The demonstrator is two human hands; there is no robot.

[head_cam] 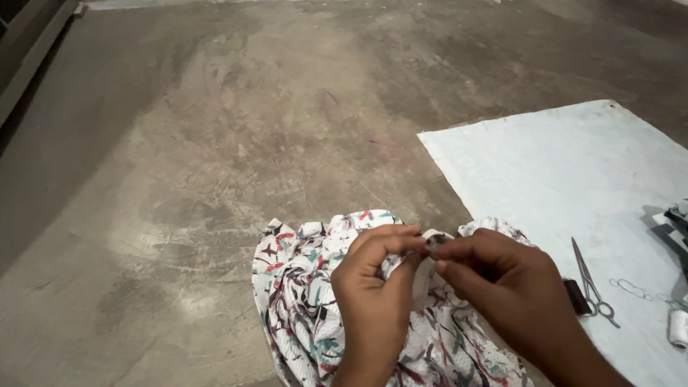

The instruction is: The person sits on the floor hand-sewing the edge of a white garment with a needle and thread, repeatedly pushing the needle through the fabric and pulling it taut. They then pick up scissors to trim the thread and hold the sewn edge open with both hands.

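Left hand (374,287) and right hand (502,283) meet fingertip to fingertip, both pinching a small dark item (436,241), too small to identify, over the printed cloth (308,301) bunched on concrete floor (179,179). Scissors (592,283) lie right on white sheet (559,165).

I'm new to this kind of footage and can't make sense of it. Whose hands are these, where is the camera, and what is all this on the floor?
There is no machine here. A person wears one camera on the head, looking down, so you see their own two bare hands. The left hand and right hand meet over a patterned white cloth bunched on the concrete floor. Together their fingertips pinch a fold of that cloth and something small and dark, too small to identify. To the right lies a pale sheet with scissors, a dark thread spool, a white thread spool and a small wire loop, perhaps a pin.
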